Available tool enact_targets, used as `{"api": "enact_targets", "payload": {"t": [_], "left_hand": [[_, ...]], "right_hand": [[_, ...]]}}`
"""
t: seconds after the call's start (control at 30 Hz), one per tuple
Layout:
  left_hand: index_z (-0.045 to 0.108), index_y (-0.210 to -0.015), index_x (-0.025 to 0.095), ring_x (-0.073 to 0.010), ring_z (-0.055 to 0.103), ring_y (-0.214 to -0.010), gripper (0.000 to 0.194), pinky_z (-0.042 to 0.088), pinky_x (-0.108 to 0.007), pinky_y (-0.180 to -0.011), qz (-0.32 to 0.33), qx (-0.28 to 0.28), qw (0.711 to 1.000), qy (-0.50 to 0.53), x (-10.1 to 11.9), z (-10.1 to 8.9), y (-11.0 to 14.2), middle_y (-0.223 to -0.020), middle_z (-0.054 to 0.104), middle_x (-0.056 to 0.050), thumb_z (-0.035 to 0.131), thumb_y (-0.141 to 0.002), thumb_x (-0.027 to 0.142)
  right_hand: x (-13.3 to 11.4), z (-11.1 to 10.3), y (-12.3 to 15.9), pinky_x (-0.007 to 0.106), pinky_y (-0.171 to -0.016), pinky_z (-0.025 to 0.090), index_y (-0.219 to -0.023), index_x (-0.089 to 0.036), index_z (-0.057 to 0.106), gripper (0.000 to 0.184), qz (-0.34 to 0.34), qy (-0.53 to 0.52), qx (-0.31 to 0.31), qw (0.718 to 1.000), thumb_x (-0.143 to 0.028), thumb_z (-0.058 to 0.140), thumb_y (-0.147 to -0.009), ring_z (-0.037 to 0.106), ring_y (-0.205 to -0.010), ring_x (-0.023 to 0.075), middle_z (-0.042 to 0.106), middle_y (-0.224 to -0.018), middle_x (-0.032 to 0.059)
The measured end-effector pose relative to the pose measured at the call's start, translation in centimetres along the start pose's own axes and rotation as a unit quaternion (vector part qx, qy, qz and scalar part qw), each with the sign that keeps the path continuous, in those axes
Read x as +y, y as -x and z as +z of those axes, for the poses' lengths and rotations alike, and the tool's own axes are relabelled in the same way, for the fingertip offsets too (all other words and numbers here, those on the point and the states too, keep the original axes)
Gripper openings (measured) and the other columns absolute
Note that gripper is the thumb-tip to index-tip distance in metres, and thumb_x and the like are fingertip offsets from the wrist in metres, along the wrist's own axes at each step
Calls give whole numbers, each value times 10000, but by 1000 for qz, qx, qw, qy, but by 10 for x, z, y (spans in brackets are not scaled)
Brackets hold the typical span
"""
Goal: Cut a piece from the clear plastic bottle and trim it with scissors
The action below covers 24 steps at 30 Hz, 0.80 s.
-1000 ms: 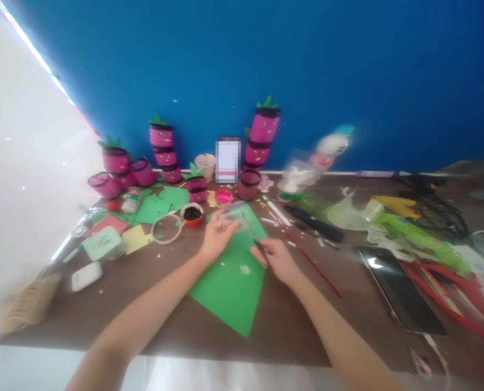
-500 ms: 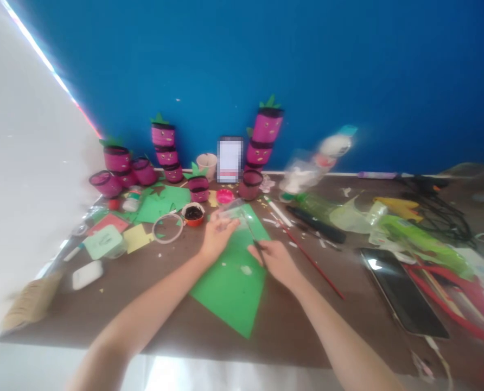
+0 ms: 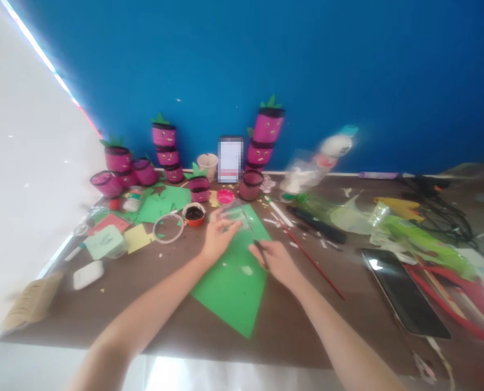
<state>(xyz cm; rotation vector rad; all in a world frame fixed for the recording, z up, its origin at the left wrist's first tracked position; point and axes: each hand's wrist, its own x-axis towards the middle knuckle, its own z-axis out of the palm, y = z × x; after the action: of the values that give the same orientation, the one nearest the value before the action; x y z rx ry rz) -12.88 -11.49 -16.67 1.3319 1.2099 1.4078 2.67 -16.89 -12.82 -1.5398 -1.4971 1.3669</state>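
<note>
A brown table (image 3: 152, 304) runs along a blue wall (image 3: 348, 70), with a green paper sheet (image 3: 234, 288) lying flat near its front edge, its far corner reaching toward the pink paper cups (image 3: 262, 146) stacked at the wall. On that far corner rests a small clear plastic piece (image 3: 236, 214), and the left hand (image 3: 217, 236) lies over it with fingers spread, pressing it against the sheet. The right hand (image 3: 276, 260) is closed around a thin dark tool (image 3: 255, 239) whose tip angles toward the plastic; blur hides whether it is a pen or a blade. The sheet looks light and floppy, likely to slide, so it is best pinned flat beside the working line. The plastic seems thin, slick and springy, best gripped by its edges. A dark phone (image 3: 405, 296) lies well apart at right.
</note>
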Motion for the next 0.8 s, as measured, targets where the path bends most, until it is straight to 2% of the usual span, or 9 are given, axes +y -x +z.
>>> {"api": "enact_targets", "payload": {"t": [0.23, 0.5, 0.7, 0.8], "left_hand": [[687, -625, 177, -217, 540, -1091, 250, 406, -356, -961, -12, 0, 1000, 7, -2, -1, -1, -1210, 487, -89, 692, -662, 424], [709, -649, 191, -238, 478, -1176, 175, 354, -365, -1017, 38, -20, 998, -35, 0, -2, 0, -1180, 489, -86, 694, -684, 362], [709, -671, 180, -262, 440, -1216, 159, 327, -390, -1036, 31, -9, 998, -51, -2, -3, -1, -1196, 463, -100, 685, -699, 334], [708, -665, 179, -258, 453, -1205, 167, 334, -383, -1032, 23, -5, 999, -43, -1, -3, -1, -1205, 460, -97, 691, -692, 342]], "right_hand": [[-3, 2, 2, 237, -454, 240, -501, -181, 414, 507, -7, 0, 24, 1000, -632, 591, -649, 334, -466, 85, 356, -469, -49], [0, -3, -2, 241, -442, 243, -465, -201, 353, 589, -37, -63, -28, 997, -745, 535, -592, 325, -392, 72, 341, -397, -61], [-3, 1, 2, 228, -431, 222, -491, -190, 376, 528, 9, -16, 6, 1000, -652, 580, -646, 313, -415, 71, 325, -425, -65], [-4, 0, 3, 233, -442, 233, -493, -178, 411, 502, 4, 3, 17, 1000, -615, 584, -669, 323, -443, 78, 340, -448, -54]]}}
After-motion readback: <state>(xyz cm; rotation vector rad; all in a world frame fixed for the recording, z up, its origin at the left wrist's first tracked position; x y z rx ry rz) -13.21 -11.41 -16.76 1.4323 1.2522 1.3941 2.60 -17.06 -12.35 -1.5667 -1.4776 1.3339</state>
